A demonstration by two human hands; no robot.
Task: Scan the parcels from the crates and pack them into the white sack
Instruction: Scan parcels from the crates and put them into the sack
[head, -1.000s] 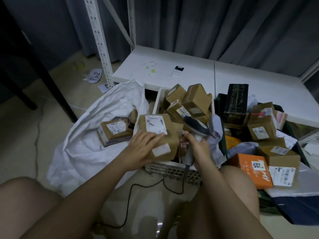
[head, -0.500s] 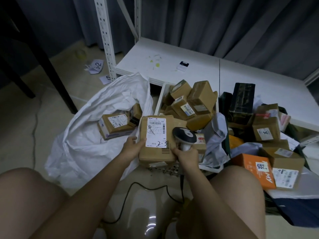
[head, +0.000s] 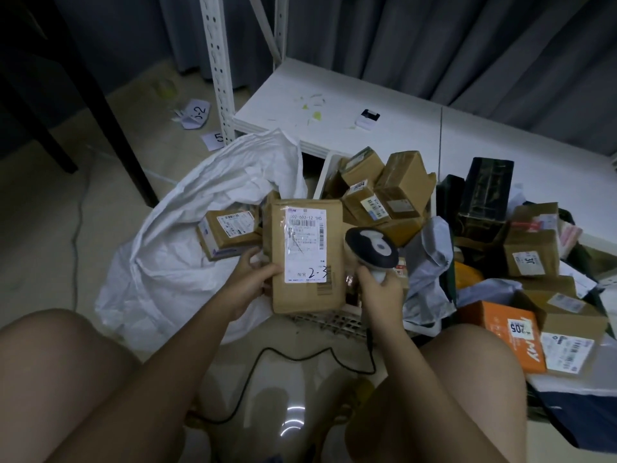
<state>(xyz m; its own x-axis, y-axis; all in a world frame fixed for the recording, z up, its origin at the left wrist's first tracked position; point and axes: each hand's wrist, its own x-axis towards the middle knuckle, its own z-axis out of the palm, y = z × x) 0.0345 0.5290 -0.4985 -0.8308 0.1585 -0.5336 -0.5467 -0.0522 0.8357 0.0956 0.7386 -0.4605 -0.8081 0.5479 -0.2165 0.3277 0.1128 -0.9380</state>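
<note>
Parcel (head: 305, 259) in left grip (head: 248, 282), scanner (head: 372, 250) in right grip (head: 380, 292), one each.

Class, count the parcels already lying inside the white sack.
1: a brown box on the sack, left of the held parcel. That parcel may hide others behind it.

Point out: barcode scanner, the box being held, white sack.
barcode scanner (head: 371, 250): head view, on the dark round head.
held box (head: 309, 295): head view, on bare cardboard below the label.
white sack (head: 167, 262): head view, on the crumpled near wall.
</note>
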